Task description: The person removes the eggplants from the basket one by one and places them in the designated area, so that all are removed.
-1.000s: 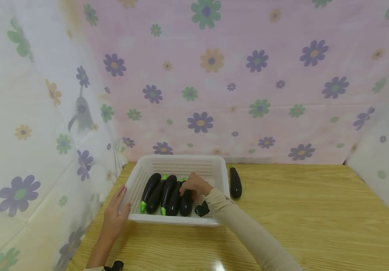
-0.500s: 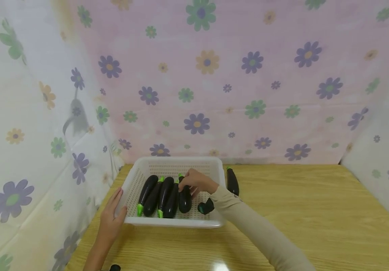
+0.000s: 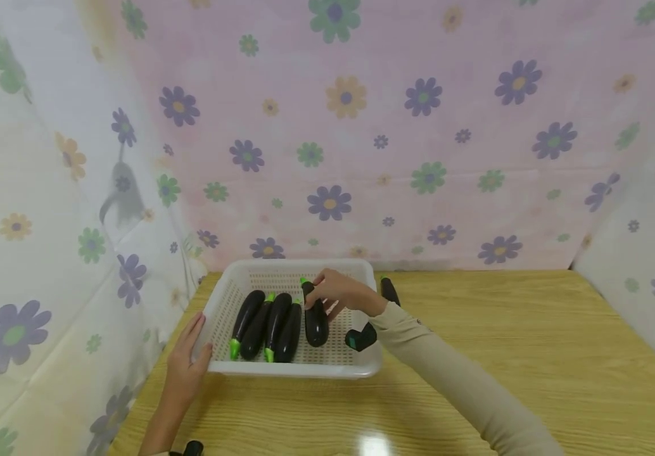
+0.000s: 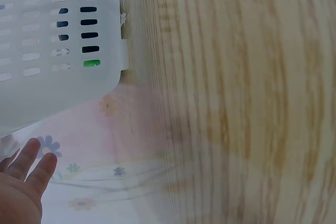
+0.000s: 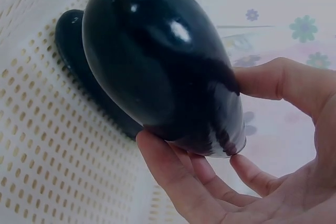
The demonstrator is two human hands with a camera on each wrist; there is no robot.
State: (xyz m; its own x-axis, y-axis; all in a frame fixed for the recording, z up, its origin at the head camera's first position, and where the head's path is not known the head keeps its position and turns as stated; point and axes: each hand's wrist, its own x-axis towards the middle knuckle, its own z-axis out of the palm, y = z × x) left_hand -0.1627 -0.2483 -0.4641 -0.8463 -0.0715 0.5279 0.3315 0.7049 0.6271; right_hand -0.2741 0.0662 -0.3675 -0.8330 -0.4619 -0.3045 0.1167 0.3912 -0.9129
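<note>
Two hands work at the white basket [image 3: 362, 278]: the left hand [image 3: 187, 364] lies flat with straight fingers against its near-left corner, while the right hand [image 3: 339, 292] reaches over the far-right rim, fingers curled round an eggplant [image 3: 314, 316] lifted beside four others [image 3: 265, 324]. Bare wooden table [image 3: 504, 354] spreads rightward.

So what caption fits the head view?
Right hand lifts an eggplant in the basket; left hand steadies it.

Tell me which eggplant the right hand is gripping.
The rightmost eggplant in the basket, apart from the four packed together; the right hand grips its stem end.
</note>
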